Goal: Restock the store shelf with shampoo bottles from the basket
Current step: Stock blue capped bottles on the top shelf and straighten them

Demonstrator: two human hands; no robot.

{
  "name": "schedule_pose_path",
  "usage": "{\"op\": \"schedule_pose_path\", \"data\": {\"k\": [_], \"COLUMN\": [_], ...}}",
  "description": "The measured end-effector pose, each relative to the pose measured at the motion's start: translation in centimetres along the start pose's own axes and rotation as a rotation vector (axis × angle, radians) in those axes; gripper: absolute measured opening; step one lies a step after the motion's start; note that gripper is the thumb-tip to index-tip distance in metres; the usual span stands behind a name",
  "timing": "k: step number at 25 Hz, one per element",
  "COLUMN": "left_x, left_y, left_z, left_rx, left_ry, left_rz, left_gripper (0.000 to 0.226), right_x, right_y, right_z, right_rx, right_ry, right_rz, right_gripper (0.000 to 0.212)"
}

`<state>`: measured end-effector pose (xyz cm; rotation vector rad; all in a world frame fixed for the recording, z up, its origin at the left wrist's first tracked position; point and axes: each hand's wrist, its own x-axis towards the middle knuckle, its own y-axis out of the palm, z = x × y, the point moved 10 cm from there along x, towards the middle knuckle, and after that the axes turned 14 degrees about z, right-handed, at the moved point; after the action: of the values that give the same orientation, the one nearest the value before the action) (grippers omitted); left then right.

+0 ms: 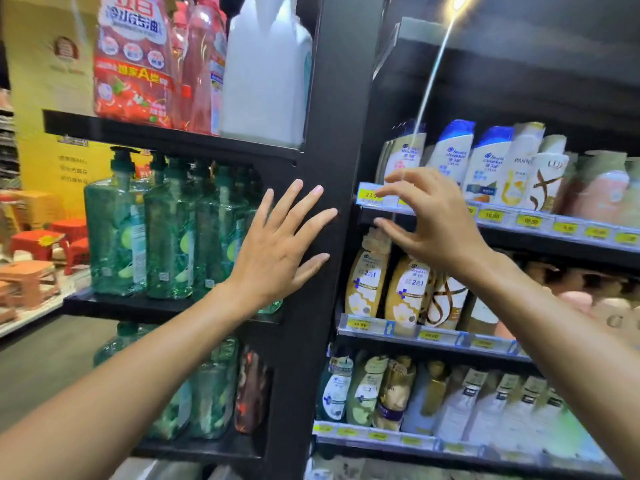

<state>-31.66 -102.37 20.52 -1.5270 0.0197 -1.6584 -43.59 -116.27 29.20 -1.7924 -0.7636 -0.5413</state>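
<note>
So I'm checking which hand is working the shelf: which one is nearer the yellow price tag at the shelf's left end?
Right. The right hand has its fingers spread just in front of the yellow price tag, nearly touching. The left hand is lower left, flat against the black upright post.

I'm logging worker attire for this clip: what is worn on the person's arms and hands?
Nothing shows: the left hand and right hand are bare, without gloves, rings, or watch. Both forearms are uncovered as far as the frame shows, with no sleeve in view.
</note>
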Motion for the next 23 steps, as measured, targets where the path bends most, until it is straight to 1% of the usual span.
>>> {"op": "schedule_pose_path", "data": {"k": [4,7,10,13,15,17,21,23], "left_x": [-8.7,-16.6,-26.3,-35.8,-41.6,-47.9,-62.6,-69.8], "left_y": [1.4,2.9,4.3,5.0,5.5,6.4,9.4,11.6], "left_z": [3.4,5.9,8.9,10.9,11.3,11.1,9.7,7.9], "left_rx": [0.037,0.053,0.030,-0.019,-0.047,-0.084,-0.187,-0.233], "left_ry": [-0.053,-0.113,-0.228,-0.343,-0.396,-0.461,-0.695,-0.774], "left_rz": [0.176,0.323,0.487,0.612,0.681,0.753,0.925,1.036], "left_gripper": [0.067,0.069,0.069,0.067,0.062,0.059,0.067,0.065], "right_x": [-2.8,-4.2,-5.4,-7.3,-9.5,-12.9,-21.9,-27.1], "right_y": [8.1,13.7,17.9,21.6,25.5,30.5,40.9,45.5], "right_z": [8.1,13.6,20.4,27.1,31.6,36.1,43.9,47.1], "right_rx": [0.124,0.231,0.331,0.501,0.586,0.661,0.791,0.827], "right_ry": [-0.028,0.011,-0.007,-0.025,-0.053,-0.085,-0.082,-0.071], "right_rz": [0.106,0.196,0.226,0.244,0.343,0.489,0.790,0.917], "right_gripper": [0.047,0.050,0.040,0.031,0.029,0.030,0.031,0.032]}}
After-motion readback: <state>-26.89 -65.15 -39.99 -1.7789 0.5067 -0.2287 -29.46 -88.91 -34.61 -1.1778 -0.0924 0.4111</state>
